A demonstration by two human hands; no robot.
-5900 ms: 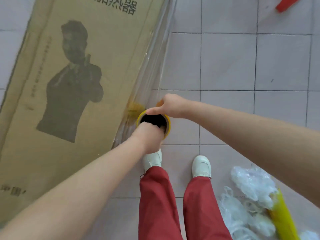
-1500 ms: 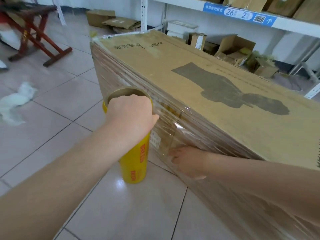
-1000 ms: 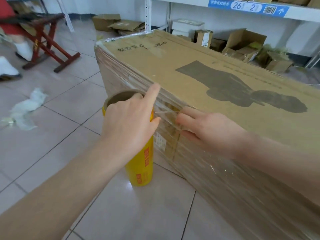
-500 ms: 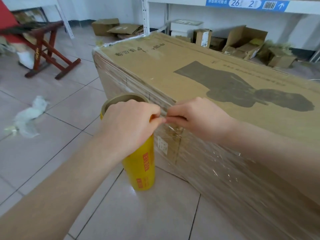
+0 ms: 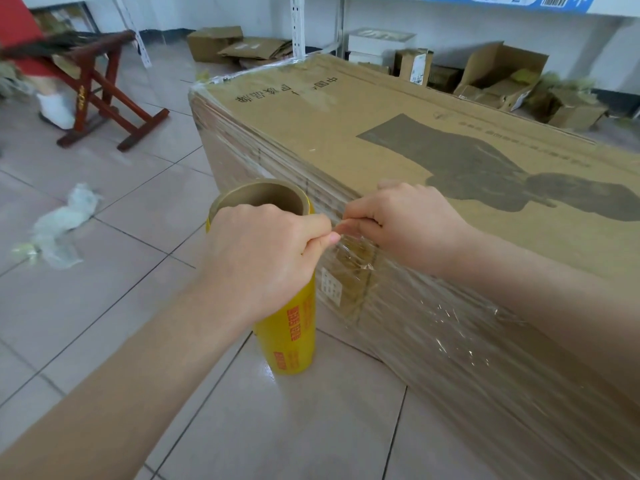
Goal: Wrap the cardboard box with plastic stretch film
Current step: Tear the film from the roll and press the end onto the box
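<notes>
The yellow stretch film roll (image 5: 292,336) stands upright on the tiled floor (image 5: 277,427), long axis vertical, open core facing up, just beside the cardboard box (image 5: 346,133). Left hand (image 5: 263,258) and right hand (image 5: 408,223) meet at the box's upper edge, fingers (image 5: 310,228) curled, both pinching a strand of stretch film (image 5: 351,247). The film-covered box runs lengthwise from near right to far left. Behind it lie small cartons (image 5: 502,74).
</notes>
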